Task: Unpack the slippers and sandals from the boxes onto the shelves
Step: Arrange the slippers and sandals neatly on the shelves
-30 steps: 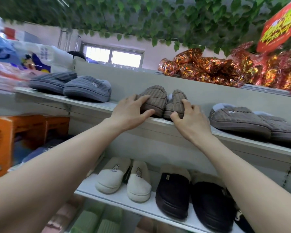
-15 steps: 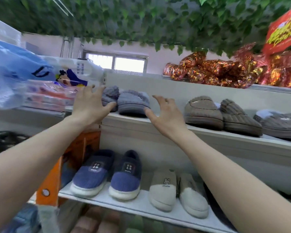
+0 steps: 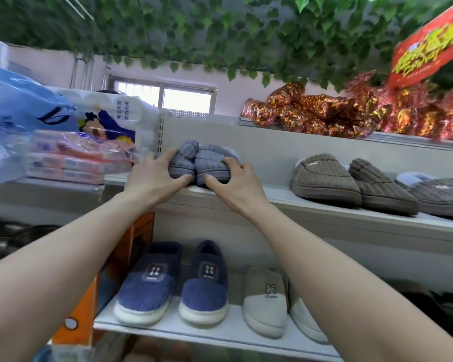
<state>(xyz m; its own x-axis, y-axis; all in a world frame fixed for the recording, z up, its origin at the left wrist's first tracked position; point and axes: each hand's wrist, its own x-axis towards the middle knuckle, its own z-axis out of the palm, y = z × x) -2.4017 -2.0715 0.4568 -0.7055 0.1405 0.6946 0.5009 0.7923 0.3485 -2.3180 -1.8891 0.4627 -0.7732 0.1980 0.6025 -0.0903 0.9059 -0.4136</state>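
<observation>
Both hands close on a pair of grey-blue ribbed slippers (image 3: 203,163) at the left end of the upper shelf (image 3: 311,202), seen from the head camera: the left hand (image 3: 152,178) wraps its fingers over the outer side of the left slipper with the thumb along its sole edge, while the right hand (image 3: 236,184) curls over the top of the right slipper, thumb pressed to the toe. The two slippers sit touching, toes at the shelf's front lip. Both forearms reach up and forward from the bottom corners, wrists roughly level and close together, palms turned in toward each other. Because the toes lie so near the edge, a pull toward the person could tip the pair off and onto the navy slippers (image 3: 173,283) on the lower shelf (image 3: 220,333); a push to the left could crowd them against the stacked tissue packs (image 3: 71,158) just beside. Further right on the same upper shelf stand brown ribbed slippers (image 3: 351,181), well apart from the hands. Cream slippers with a rabbit patch (image 3: 266,301) sit beside the navy pair below. Foil-wrapped packets (image 3: 324,113) fill the top ledge under hanging artificial leaves (image 3: 194,30).
</observation>
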